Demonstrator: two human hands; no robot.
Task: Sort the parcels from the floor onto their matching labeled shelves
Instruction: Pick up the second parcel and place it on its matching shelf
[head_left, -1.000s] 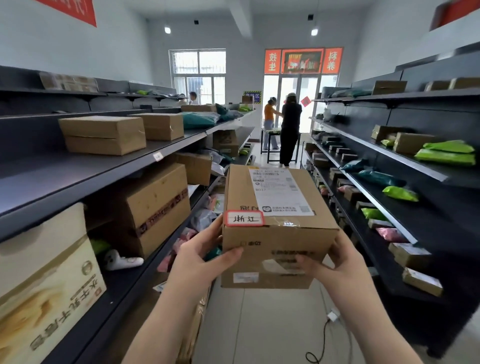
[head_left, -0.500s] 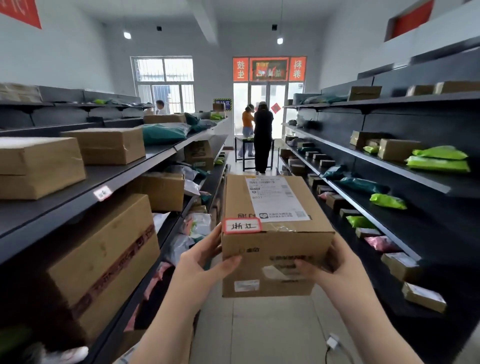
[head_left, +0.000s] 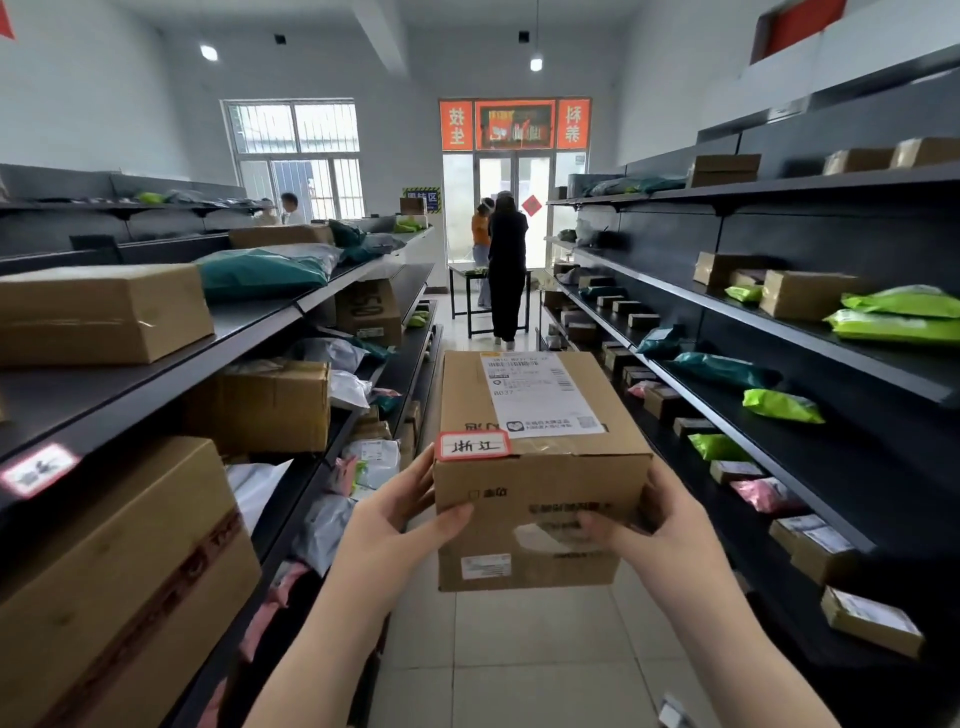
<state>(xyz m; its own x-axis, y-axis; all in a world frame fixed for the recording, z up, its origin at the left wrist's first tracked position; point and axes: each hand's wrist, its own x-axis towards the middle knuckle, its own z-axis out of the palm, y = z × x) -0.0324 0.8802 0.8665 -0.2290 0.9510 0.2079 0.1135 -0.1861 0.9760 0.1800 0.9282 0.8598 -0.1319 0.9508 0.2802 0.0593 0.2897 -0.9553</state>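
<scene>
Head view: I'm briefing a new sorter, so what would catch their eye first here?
First, the brown cardboard parcel held mid-aisle between the left hand and right hand, with a red-bordered handwritten label at its top left corner. Next, the bright green plastic mailers on the dark right shelf, and the orange signs over the far doorway.

Bare left hand and right hand, forearms uncovered to the frame's lower edge; no sleeves, rings or watch visible.
</scene>
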